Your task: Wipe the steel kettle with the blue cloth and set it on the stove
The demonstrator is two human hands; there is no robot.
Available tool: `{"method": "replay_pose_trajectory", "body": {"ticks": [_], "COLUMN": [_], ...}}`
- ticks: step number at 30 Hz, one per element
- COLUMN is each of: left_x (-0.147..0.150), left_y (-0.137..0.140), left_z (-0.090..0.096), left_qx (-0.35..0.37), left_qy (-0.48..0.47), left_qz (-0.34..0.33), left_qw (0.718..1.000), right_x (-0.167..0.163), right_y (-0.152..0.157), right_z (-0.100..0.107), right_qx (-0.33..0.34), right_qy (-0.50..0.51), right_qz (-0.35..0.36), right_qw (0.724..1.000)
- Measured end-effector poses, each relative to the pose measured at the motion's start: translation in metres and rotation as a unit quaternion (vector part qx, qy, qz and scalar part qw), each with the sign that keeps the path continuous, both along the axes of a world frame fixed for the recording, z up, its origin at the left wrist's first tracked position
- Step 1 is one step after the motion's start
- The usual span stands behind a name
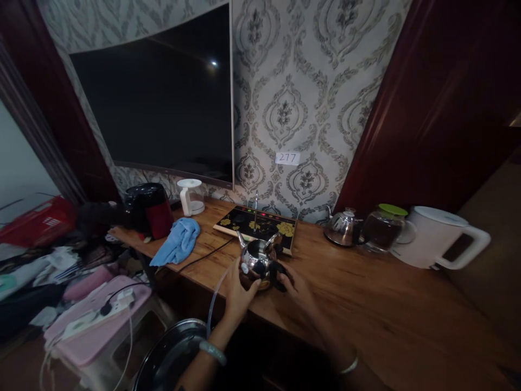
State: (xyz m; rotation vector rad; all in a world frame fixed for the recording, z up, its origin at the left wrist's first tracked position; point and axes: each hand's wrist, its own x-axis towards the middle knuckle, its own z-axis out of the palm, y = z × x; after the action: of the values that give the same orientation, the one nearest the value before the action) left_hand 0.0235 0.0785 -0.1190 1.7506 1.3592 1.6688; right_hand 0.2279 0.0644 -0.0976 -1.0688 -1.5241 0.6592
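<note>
A small shiny metal kettle (253,276) is held between my hands at the front edge of the wooden table. Its lid (272,242) stands tipped up at the right, and the spout points up and to the left. My left hand (238,294) is wrapped around the near left side of the body, thumb on the front. My right hand (297,289) grips the black handle (278,275) on the right. Just behind the kettle lies a black electric tea stove (240,221) with gold flowers, a red light and a thin upright metal tap (256,200).
A blue cloth (177,241), a glass jug (197,198) and a red-black appliance (150,210) are on the left. To the right stand another metal kettle (341,227), a green-lidded glass pot (382,231) and a white kettle (427,239). A clear hose (212,304) hangs over a black basin (171,347).
</note>
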Motion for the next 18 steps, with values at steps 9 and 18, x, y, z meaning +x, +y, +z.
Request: {"method": "replay_pose_trajectory", "body": {"ticks": [9, 18], "left_x": [0.000, 0.000], "left_y": [0.004, 0.006], "left_z": [-0.018, -0.014], "left_qx": [-0.021, -0.027], "left_qy": [0.040, 0.077], "left_qz": [0.013, 0.055], "left_qw": [0.999, 0.995], "right_x": [0.016, 0.008], "right_y": [0.015, 0.018], "right_z": [0.017, 0.007], "right_qx": [-0.026, -0.055], "right_qy": [0.001, 0.065], "right_qz": [0.059, 0.002], "right_qw": [0.998, 0.996]}}
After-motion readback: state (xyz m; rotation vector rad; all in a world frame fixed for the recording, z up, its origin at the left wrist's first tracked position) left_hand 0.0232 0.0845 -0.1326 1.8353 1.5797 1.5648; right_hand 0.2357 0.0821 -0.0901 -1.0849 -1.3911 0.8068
